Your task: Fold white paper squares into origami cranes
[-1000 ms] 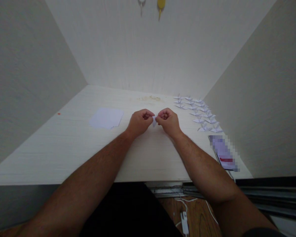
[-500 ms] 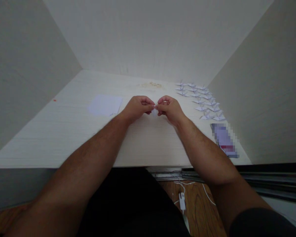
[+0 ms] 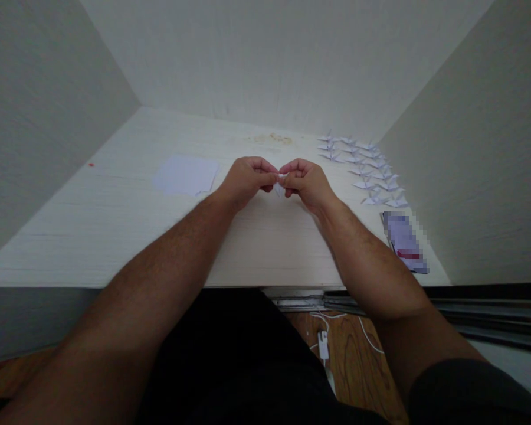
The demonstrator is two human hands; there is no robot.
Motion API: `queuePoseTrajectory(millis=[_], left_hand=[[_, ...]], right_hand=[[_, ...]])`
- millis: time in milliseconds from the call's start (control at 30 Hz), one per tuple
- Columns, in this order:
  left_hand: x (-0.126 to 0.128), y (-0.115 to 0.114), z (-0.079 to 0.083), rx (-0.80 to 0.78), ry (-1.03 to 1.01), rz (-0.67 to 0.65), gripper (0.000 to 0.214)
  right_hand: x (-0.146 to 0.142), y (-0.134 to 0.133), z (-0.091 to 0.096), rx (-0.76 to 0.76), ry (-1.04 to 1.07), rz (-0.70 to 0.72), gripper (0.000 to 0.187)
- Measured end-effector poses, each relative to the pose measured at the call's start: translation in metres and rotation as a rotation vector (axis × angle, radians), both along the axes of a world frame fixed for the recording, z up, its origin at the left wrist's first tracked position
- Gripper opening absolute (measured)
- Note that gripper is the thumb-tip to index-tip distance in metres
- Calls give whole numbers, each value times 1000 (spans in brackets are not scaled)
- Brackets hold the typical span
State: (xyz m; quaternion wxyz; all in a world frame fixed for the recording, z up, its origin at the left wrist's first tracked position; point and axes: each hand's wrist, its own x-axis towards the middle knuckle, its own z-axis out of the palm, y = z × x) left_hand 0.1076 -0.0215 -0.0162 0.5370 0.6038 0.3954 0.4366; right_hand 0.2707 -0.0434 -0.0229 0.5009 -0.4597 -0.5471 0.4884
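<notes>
Closer together than a second ago: left hand and right hand, both pinched tight on paper over middle of bench. Sheets toward left edge, cranes along right edge.

desk: pale matt wood grain | sheets: matt paper | floor: glossy wood

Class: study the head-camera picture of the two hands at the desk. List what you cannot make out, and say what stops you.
Hidden: small folded paper, head view, pinched between left hand and right hand; the fingers cover most of it, so its shape is unclear.
Blurred: flat object by the right edge of the desk, head view; pixelated, nothing legible.
Too small: folded paper figures, head view; cannot be counted surely.
</notes>
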Motion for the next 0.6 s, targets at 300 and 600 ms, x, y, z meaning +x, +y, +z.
queuePoseTrajectory(millis=[300,600], left_hand=[[-1,3,-5,-115,-185,-64,11],[-3,4,-5,-131,-261,-67,27]], right_hand=[[3,-2,3,-42,120,39,22],[-2,-1,0,76,100,-67,21]])
